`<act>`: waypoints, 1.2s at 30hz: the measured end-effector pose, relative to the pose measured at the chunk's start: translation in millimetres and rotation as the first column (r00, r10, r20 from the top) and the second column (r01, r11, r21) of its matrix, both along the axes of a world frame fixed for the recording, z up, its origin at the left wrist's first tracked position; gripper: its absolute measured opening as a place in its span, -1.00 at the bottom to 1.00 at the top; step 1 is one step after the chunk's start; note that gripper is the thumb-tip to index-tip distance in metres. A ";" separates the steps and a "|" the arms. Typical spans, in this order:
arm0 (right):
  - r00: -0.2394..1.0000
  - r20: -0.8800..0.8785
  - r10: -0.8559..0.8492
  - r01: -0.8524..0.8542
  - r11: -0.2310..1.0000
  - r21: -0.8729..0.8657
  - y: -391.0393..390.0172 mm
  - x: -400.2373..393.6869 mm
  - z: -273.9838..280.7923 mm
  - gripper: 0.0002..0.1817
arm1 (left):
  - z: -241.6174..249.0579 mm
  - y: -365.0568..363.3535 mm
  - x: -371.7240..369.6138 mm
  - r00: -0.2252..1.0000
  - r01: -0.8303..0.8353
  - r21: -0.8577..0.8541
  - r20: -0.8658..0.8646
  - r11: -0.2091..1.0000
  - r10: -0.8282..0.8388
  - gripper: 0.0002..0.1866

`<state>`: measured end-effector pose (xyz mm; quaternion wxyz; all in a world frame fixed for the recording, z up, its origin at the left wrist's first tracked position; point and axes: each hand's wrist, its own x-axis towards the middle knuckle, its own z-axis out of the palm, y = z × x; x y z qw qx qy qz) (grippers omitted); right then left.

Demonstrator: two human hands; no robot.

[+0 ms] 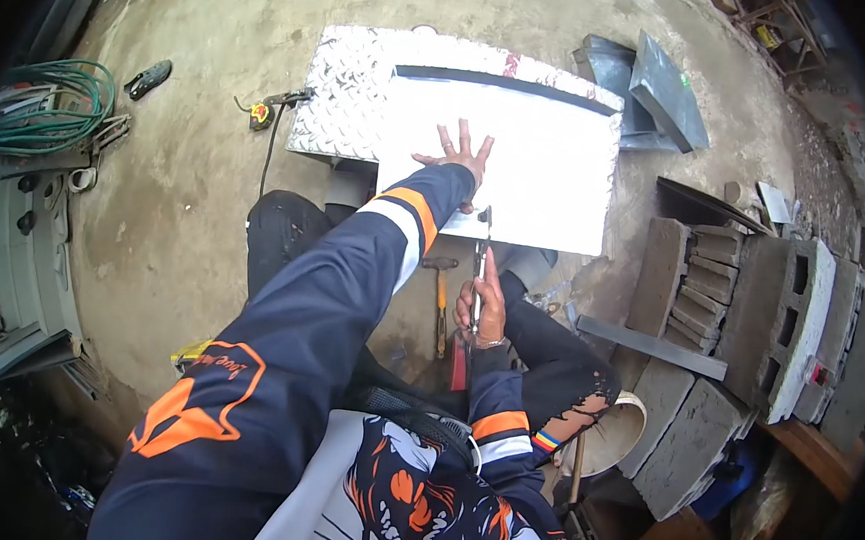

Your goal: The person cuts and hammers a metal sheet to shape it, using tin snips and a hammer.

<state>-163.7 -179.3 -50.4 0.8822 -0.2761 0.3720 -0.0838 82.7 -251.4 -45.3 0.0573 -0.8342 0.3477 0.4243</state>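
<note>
My left hand (457, 158) lies spread, palm down, on a white sheet (550, 168), which rests on a diamond-patterned metal plate (339, 98). Below the sheet's near edge, my right hand (485, 306) is wrapped round a long-handled metal tool (481, 263). The tool's head meets the sheet's near edge, just under my left hand. A dark strip (495, 86) runs along the sheet's far side. On the floor between my legs is a hammer (441, 306) with a yellow-orange handle.
A tape measure (261, 114) lies left of the plate. Folded metal pieces (665, 96) are at the back right. Concrete blocks (658, 276) and a metal bar (653, 347) stand close on the right, near a round bucket (622, 434). A green hose (73, 109) is coiled at far left.
</note>
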 end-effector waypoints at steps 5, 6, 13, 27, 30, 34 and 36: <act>0.994 -0.081 -0.079 0.091 0.982 0.163 -5.6 12.3 27.3 -0.31 | -7.7 -4.8 0.2 0.999 0.031 0.023 0.044 0.999 -0.032 0.54; 0.990 -0.114 -0.079 0.099 0.979 0.180 -6.0 14.4 32.8 -0.32 | -9.5 -4.7 -0.6 0.996 0.053 0.046 0.074 0.998 -0.056 0.53; 0.952 -0.287 -0.106 0.168 0.965 0.201 -2.2 42.9 69.4 -0.32 | -7.2 0.2 1.6 1.000 -0.018 -0.046 -0.003 0.999 0.018 0.54; 0.974 -0.225 0.007 -0.043 0.987 -0.157 6.4 -6.8 2.9 -0.17 | -7.2 -2.5 2.0 0.999 0.004 -0.024 0.034 1.000 -0.003 0.57; 0.968 -0.252 0.018 -0.065 0.982 -0.180 5.0 -10.1 -1.5 -0.19 | -9.8 0.7 -1.2 0.998 0.026 0.002 0.052 1.000 -0.026 0.55; 0.975 -0.221 -0.025 -0.013 0.986 -0.169 -0.6 -8.8 -8.6 -0.20 | -7.3 -2.5 -2.0 0.995 0.053 0.041 0.077 0.998 -0.056 0.54; 0.973 -0.231 -0.026 -0.006 0.991 -0.134 -2.3 -6.9 -5.5 -0.24 | -8.4 -3.3 -2.3 0.995 0.047 0.038 0.081 0.998 -0.050 0.54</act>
